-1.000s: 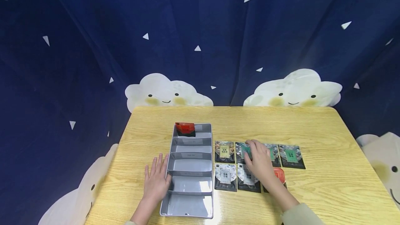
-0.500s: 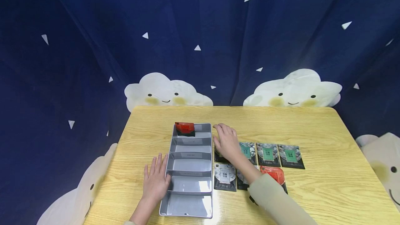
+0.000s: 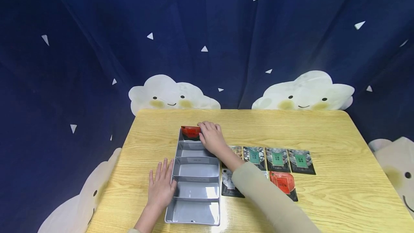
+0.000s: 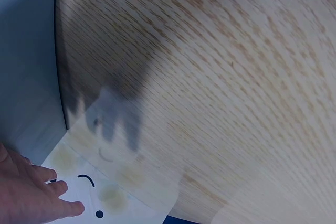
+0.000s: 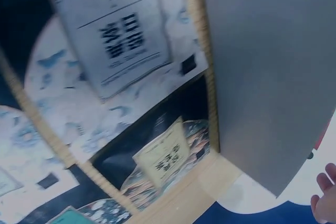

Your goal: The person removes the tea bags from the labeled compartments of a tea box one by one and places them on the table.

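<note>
Grey tray [image 3: 179,150]: left hand [image 3: 160,187] flat beside; right hand [image 3: 211,137] touching red packet [image 3: 191,132], grip unclear.

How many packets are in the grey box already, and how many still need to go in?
One red packet stands in the far compartment of the grey tray; the other compartments show nothing. The right hand is at that compartment beside it; whether it holds anything cannot be seen. The left hand lies flat against the tray's side. Green-label packets, another red packet and others lie on the table.
</note>
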Available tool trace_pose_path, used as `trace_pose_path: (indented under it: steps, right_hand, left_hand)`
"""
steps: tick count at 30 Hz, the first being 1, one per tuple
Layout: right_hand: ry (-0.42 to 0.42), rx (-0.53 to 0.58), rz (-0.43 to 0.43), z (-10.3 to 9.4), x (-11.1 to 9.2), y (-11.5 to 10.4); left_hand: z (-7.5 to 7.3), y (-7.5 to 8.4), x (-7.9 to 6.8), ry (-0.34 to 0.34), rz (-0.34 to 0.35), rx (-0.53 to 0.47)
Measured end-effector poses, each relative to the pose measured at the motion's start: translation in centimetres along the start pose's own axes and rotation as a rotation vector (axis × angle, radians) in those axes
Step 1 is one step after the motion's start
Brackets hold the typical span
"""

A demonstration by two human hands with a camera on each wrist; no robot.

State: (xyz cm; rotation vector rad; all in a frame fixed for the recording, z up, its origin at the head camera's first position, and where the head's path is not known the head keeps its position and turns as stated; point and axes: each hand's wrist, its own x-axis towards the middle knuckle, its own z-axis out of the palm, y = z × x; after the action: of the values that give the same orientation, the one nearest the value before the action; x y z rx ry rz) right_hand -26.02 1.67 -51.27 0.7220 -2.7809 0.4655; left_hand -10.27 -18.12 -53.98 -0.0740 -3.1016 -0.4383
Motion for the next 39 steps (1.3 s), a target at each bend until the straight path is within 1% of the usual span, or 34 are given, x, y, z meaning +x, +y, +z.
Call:
trace_pose_path:
  steps: [7, 14, 18, 23, 29, 36, 39]
  right_hand:
    - [-0.143, -0.008, 0.04, 0.4, 1.6, -1.4]
    - [-0.244, -0.019, 0.063, 0.5, 2.6, -2.2]
    - [-0.286, -0.013, 0.067, 0.5, 2.9, -2.7]
    - [-0.284, -0.031, 0.047, 1.0, 2.7, -3.1]
    - [-0.245, -0.067, 0.031, 1.5, 2.4, -3.0]
    - [-0.219, -0.081, 0.012, 1.9, 2.1, -3.0]
    - [-0.208, -0.082, 0.016, 2.2, 2.0, -2.9]
  left_hand:
    - [-0.1, 0.0, 0.0, 0.004, 0.004, 0.0]
    - [-0.2, 0.0, -0.1, 0.001, -0.001, -0.01]
    - [-0.1, 0.0, 0.0, -0.001, -0.002, -0.009]
    - [-0.1, 0.0, 0.0, 0.002, 0.0, -0.004]
    - [-0.1, 0.0, 0.0, -0.002, -0.001, -0.005]
    - [0.0, 0.0, 0.0, 0.001, 0.002, -0.004]
    - [-0.1, 0.1, 0.0, 0.001, 0.006, -0.003]
